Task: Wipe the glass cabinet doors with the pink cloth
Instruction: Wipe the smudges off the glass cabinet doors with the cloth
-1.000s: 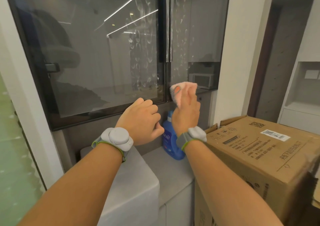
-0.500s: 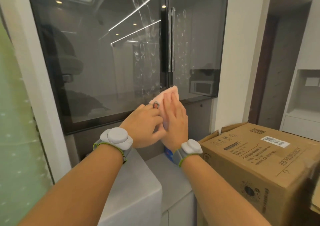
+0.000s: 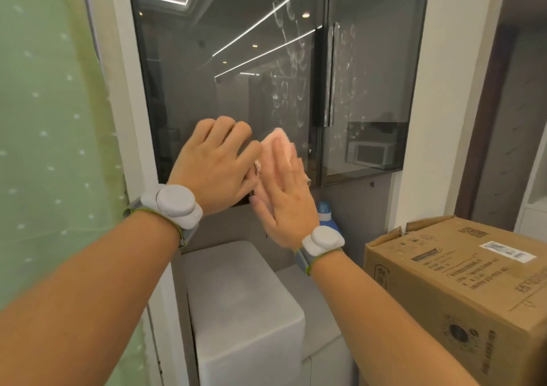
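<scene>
Head view: the glass cabinet doors (image 3: 236, 68) fill the upper middle, two dark panes that meet at a pair of vertical handles (image 3: 328, 74). Both panes are smeared with pale finger marks, thickest around the handles (the marks run well up the left pane too). A sheer green curtain (image 3: 50, 119) hangs along the left edge, beside the white cabinet frame. At lower right sits a cardboard box (image 3: 461, 285) with a white label on top. A white rounded block (image 3: 242, 305) stands under the doors, between the two forearms, on a grey counter. A blue bottle (image 3: 325, 219) stands at the back of the counter, mostly hidden behind the right wrist.

The left hand (image 3: 213, 166) is raised in front of the lower left pane with its fingers curled over, knuckles up; it appears to meet the cloth's lower edge, though whether it pinches the fabric cannot be told. The right hand (image 3: 284, 196) is held flat and upright, fingers straight and together, pressing against the pink cloth (image 3: 281, 145). The cloth sits in front of the lower right corner of the left pane, its top showing above the right fingertips. Each wrist carries a grey band with a white rounded device.
</scene>
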A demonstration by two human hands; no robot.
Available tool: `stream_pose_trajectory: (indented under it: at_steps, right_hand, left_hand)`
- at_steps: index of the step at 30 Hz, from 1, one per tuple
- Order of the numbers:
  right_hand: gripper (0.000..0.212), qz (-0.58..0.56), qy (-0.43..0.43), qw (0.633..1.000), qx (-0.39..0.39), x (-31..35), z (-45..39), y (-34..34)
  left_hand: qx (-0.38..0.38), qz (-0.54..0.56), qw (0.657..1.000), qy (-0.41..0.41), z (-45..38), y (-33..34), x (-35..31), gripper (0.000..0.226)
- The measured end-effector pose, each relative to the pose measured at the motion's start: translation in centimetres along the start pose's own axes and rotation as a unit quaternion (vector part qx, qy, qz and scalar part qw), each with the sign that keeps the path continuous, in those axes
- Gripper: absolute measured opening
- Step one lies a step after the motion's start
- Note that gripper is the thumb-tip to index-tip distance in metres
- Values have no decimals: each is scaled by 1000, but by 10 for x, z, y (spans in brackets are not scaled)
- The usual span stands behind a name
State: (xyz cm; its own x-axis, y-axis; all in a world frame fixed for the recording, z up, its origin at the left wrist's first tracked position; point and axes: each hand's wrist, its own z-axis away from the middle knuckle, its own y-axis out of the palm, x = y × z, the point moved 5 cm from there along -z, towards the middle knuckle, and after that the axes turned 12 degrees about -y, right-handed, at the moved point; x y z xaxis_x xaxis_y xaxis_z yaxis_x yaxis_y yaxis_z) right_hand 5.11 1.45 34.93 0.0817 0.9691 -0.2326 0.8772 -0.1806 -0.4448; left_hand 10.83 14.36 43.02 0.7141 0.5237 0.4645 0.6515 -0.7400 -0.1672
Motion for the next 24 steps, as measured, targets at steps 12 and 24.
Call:
stream_pose_trajectory:
  at_steps: [12, 24]
  right_hand:
    - [65, 60, 138, 983, -106, -22, -19, 10]
    - [64, 55, 146, 983, -97, -11, -45, 1]
  left_hand:
    - [36, -73, 997, -17, -18, 10, 20, 53]
    - [31, -62, 997, -19, -16, 13, 20, 50]
